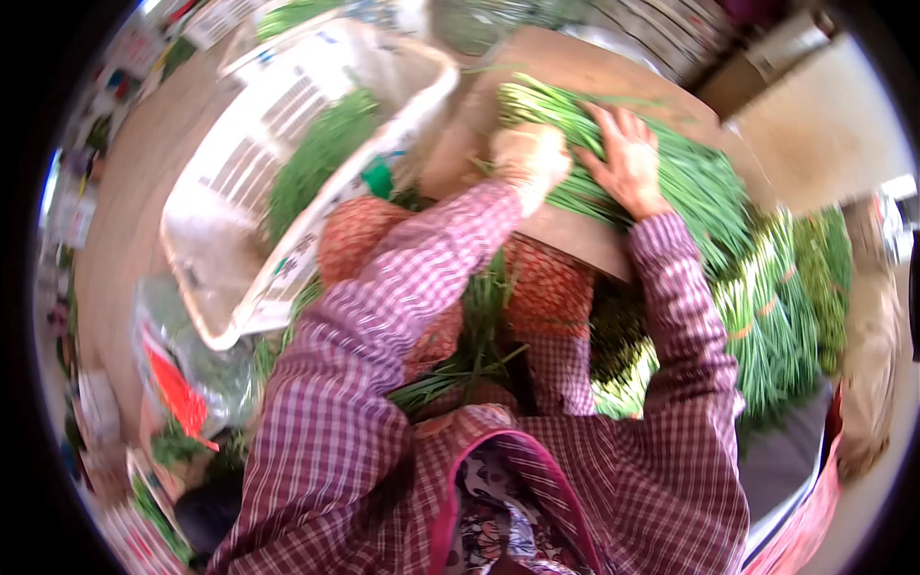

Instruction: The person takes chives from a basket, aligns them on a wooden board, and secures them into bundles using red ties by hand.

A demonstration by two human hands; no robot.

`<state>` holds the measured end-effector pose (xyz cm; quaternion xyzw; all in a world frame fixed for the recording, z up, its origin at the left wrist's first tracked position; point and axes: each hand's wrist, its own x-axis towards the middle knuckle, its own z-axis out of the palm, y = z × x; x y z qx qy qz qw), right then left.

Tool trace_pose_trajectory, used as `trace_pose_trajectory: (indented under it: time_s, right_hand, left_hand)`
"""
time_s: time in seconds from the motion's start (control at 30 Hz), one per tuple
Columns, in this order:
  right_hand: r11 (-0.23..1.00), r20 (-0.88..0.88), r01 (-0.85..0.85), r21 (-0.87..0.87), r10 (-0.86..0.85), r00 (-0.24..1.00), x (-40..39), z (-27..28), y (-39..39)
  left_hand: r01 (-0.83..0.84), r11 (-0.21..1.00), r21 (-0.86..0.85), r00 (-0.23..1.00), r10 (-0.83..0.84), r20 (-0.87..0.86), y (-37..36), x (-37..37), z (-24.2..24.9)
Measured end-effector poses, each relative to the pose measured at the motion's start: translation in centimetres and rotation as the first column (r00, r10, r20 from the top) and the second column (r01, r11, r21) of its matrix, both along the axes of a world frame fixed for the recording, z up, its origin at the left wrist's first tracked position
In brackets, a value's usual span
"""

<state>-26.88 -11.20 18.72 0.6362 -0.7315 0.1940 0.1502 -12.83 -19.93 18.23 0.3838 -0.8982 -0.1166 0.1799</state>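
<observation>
green stalks (585,134) lie in a flat pile across the wooden board (565,235), running off to the right. right hand (628,158) flat on top of them, fingers spread, pressing down. left hand (530,158), gloved, curled shut around the stalk ends at the pile's left edge. white plastic basket (287,163) just left of the board with more greens inside. bundled greens (776,316) heaped at right.

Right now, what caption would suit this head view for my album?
Two hands, the left hand and right hand, press long green stalks on a brown board beside a white plastic basket.
</observation>
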Motion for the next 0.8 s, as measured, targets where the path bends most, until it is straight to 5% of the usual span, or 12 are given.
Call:
trace_pose_trajectory:
  time_s: [0.13,0.2,0.3,0.37,0.43,0.47,0.53,0.57,0.63,0.67,0.7,0.8]
  right_hand:
    - [0.994,-0.009,-0.033,0.108,0.034,0.999,-0.1,1.3,0.0]
    - [0.990,-0.025,-0.052,0.133,0.056,0.998,-0.4,1.7,0.2]
    - [0.989,-0.056,-0.026,0.148,0.035,0.998,-0.6,3.2,0.9]
    - [0.994,-0.006,-0.065,0.086,0.066,0.998,0.9,5.9,1.1]
    - [0.988,0.154,-0.151,0.013,0.147,0.977,3.0,7.8,0.2]
    - [0.975,0.210,-0.224,-0.003,0.219,0.953,5.0,8.9,-0.7]
    - [0.937,0.254,-0.349,-0.001,0.338,0.906,8.6,10.0,-3.2]
    - [0.921,0.002,-0.374,-0.110,0.376,0.927,8.9,7.9,-4.8]
    - [0.871,0.269,-0.480,0.107,0.440,0.857,12.7,10.6,-9.6]
    - [0.849,0.175,-0.520,0.090,0.500,0.848,12.5,9.0,-12.6]
    - [0.826,0.080,-0.557,0.082,0.552,0.830,12.2,7.0,-15.8]
    - [0.719,0.177,-0.649,0.250,0.625,0.760,11.7,4.4,-23.2]
  left_hand:
    - [0.099,0.973,0.208,0.963,-0.041,-0.265,0.9,4.4,2.8]
    - [0.272,0.855,0.442,0.904,-0.069,-0.422,1.2,9.6,6.9]
    - [0.483,0.842,0.241,0.765,-0.271,-0.584,-0.1,19.2,9.8]
    - [0.497,0.859,0.124,0.827,-0.425,-0.368,-2.3,27.3,10.0]
    - [0.390,0.810,0.438,0.920,-0.321,-0.226,-4.5,35.2,9.4]
    - [0.388,0.810,0.440,0.920,-0.316,-0.231,-4.9,37.3,9.3]
    - [0.332,0.943,0.011,0.925,-0.323,-0.199,-5.6,40.3,9.0]
    - [0.290,0.947,-0.138,0.931,-0.313,-0.190,-6.2,41.5,8.7]
    - [-0.058,0.997,0.041,0.998,0.057,0.018,-8.6,42.6,7.6]
    - [-0.292,0.840,0.457,0.948,0.192,0.253,-11.1,42.2,8.0]
    - [-0.285,0.837,0.466,0.951,0.185,0.249,-13.4,41.9,7.2]
    - [-0.251,0.745,0.618,0.953,0.078,0.293,-19.1,40.1,2.8]
